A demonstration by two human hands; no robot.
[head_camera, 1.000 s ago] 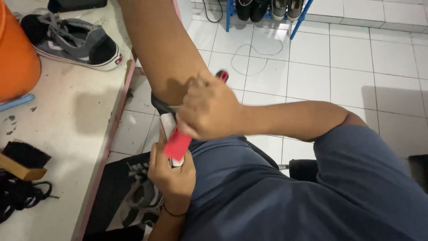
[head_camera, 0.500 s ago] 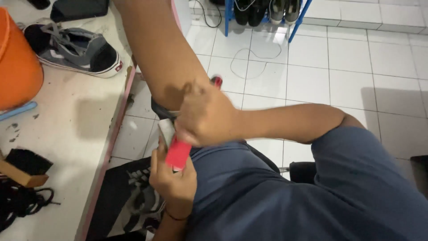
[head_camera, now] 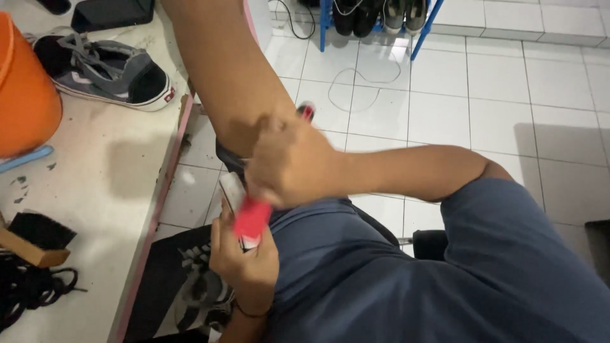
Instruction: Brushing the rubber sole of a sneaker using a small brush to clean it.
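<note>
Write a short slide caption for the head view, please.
Right hand scrubs with a red brush a shoe held by the left hand.

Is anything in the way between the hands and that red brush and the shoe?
Nothing visible: the right hand already grips the red-handled brush, and the left hand holds the dark shoe against it.

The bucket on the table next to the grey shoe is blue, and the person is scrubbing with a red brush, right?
Not quite. The head view shows the bucket is orange, not blue. It does sit on the table near the grey shoe, and the right hand does hold a red brush.
</note>
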